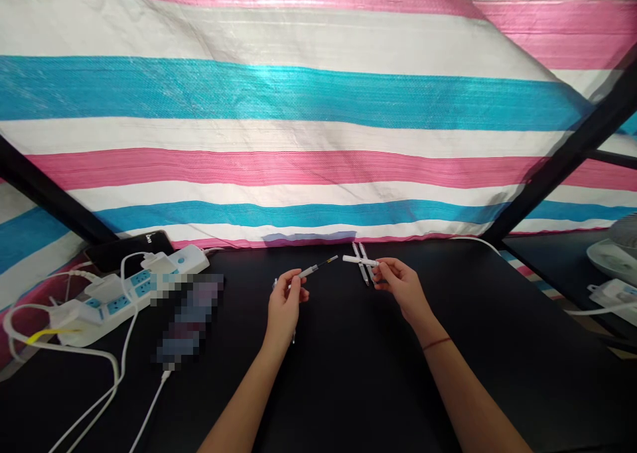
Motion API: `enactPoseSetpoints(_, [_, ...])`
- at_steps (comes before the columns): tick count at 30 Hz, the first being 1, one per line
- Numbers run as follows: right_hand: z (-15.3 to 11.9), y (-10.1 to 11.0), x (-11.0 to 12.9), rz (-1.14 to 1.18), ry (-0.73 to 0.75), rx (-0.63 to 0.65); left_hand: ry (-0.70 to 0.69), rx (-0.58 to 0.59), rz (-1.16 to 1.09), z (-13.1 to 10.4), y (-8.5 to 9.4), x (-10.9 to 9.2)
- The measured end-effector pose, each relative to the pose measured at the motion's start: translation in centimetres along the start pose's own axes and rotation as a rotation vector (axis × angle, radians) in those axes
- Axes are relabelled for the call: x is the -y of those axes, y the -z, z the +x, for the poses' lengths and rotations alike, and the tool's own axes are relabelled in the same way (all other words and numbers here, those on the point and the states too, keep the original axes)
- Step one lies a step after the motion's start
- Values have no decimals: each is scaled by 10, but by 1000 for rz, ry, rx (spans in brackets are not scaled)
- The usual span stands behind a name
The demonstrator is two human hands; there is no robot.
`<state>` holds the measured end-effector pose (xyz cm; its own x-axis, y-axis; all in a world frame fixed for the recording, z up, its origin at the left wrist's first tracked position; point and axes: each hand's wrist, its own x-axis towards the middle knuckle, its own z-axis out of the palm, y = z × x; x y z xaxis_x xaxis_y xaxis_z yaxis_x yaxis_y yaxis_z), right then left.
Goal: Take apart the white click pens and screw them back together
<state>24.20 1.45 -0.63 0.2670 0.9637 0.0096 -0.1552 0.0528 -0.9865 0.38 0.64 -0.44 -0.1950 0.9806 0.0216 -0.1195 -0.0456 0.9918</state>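
My left hand (pixel 287 298) is closed around a pen (pixel 309 270) whose thin dark refill with a yellowish section points up to the right. In my right hand (pixel 397 284) a white pen barrel (pixel 354 259) is pinched between thumb and fingers, its free end facing the refill. The two pieces are a small gap apart, above the table. Just behind the barrel, two white pens (pixel 362 275) lie side by side on the black table, partly covered by it. Another slim piece (pixel 293 337) shows beside my left wrist, mostly hidden.
To the left a white power strip (pixel 186 260) holds several plugs, with white cables (pixel 119 367) trailing forward. A blurred-out phone (pixel 192 317) on a cable and a black device (pixel 154 242) lie near it. Striped sheeting (pixel 318 101) hangs behind the black table (pixel 348 387), between dark frame bars.
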Motion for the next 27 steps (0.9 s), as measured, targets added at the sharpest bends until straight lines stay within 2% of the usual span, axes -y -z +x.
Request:
enactPoseSetpoints(17, [5, 5, -3, -4, 76, -50, -6, 6, 19, -1, 0, -3])
enactPoseSetpoints(27, [3, 1, -3, -91, 97, -1, -65, 71, 123, -1, 1, 4])
